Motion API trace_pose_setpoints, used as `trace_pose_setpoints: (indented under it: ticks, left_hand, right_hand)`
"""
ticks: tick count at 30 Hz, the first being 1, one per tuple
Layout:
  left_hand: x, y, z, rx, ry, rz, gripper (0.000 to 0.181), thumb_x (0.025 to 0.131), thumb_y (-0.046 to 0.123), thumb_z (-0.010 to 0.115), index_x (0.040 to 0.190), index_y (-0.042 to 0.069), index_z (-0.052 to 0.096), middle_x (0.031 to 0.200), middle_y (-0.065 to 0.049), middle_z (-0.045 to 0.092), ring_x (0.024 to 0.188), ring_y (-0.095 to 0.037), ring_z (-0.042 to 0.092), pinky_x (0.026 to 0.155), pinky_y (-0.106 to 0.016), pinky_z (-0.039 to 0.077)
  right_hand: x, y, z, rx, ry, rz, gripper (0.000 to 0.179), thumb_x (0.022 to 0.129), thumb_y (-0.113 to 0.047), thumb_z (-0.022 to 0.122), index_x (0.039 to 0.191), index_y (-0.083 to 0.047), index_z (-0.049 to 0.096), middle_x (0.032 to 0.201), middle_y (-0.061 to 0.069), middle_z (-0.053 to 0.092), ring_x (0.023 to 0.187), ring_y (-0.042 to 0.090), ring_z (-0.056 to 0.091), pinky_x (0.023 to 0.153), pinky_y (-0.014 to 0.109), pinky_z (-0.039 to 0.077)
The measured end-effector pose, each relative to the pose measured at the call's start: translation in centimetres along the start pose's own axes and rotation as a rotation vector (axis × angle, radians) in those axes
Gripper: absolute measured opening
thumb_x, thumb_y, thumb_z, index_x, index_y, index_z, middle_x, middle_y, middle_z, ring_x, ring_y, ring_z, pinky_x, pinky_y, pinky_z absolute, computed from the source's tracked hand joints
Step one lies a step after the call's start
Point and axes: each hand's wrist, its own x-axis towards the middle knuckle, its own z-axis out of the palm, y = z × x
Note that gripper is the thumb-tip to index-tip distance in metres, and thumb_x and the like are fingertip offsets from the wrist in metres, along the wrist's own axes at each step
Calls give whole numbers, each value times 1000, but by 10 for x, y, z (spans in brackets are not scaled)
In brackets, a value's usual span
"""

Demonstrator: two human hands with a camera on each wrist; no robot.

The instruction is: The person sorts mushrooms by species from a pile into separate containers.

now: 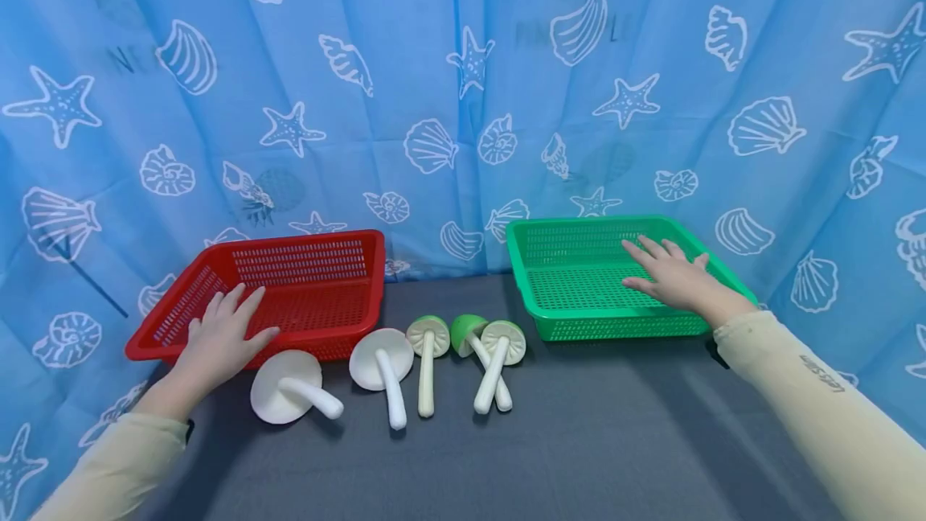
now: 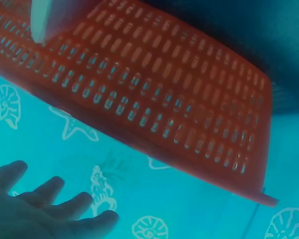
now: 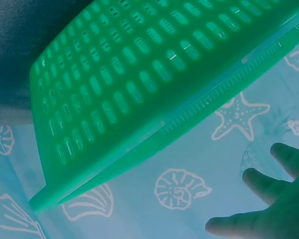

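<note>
Spread fingers mark my left hand [image 1: 220,336], held over the front left of a red plastic basket [image 1: 372,288]; it holds nothing. My right hand [image 1: 676,280], fingers also extended, is over the right part of a green plastic basket [image 1: 535,313] and holds nothing. Between and in front of the baskets lie toy mushrooms: a white mushroom [image 1: 278,388] nearest my left hand, another white mushroom [image 1: 383,360], a green-capped mushroom [image 1: 427,352], and two more green-capped mushrooms with crossed stems, one mushroom [image 1: 499,356] over the other mushroom [image 1: 466,332].
A dark grey cloth [image 1: 463,465] covers the table. Behind it hangs a blue curtain [image 1: 463,103] printed with white shells and starfish. Both baskets stand at the back, close to the curtain, one left and one right.
</note>
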Motion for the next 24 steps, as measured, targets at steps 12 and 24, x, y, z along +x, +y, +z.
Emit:
trace_pose_setpoints:
  ticks: [12,24]
  left_hand:
    - [-25,12,12,-95,119,47,78,84,18,75,145,-5,34,139,-33,36,123,-54,35,86,-69,43]
    - [-47,27,21,-236,98,35,65,93,23,65,143,-7,36,139,-31,38,126,-49,37,94,-68,37]
  right_hand:
    - [-15,-2,18,-1,34,-55,76,98,-50,49,153,-3,23,152,31,19,132,60,16,87,86,12]
    - [-36,-7,33,6,64,-112,70,98,-41,54,151,-3,29,151,30,24,131,57,24,85,86,18]
